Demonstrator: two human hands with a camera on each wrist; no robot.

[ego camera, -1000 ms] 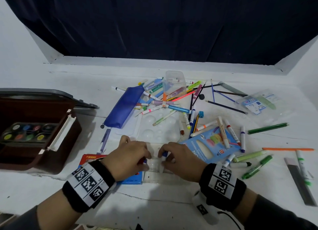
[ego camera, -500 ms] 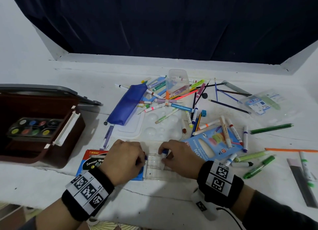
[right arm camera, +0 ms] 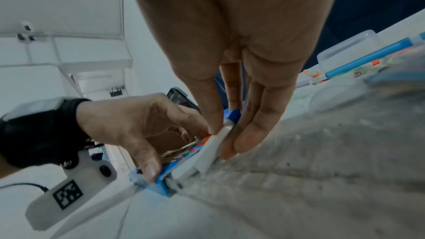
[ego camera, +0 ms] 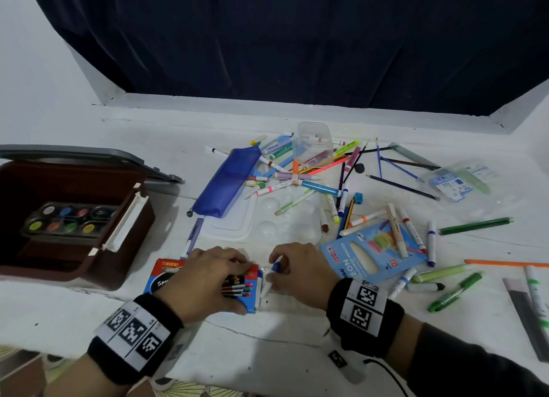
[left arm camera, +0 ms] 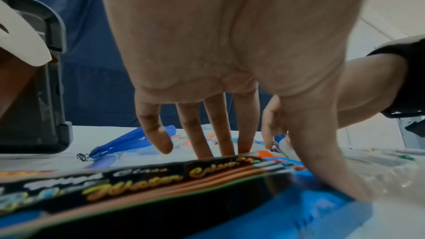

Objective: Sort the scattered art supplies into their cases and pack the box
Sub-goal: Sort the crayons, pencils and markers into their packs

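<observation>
My left hand [ego camera: 208, 278] is pressing down on the marker box [ego camera: 248, 292] at the table's [ego camera: 267, 352] near edge, fingers spread and thumb gripping its corner; my right hand [ego camera: 300, 273] is pinching a blue-capped marker [ego camera: 271, 276] beside it; the brown case [ego camera: 74, 218] is holding a paint tray [ego camera: 68, 220].

Matt, rough white-painted tabletop [ego camera: 267, 337]; glossy printed-card blue marker box [left arm camera: 161, 197]; soft blue cloth pencil pouch [ego camera: 227, 182]; clear glossy plastic tub [ego camera: 313, 139]; smooth brown plastic case [ego camera: 74, 266] at left edge.
</observation>
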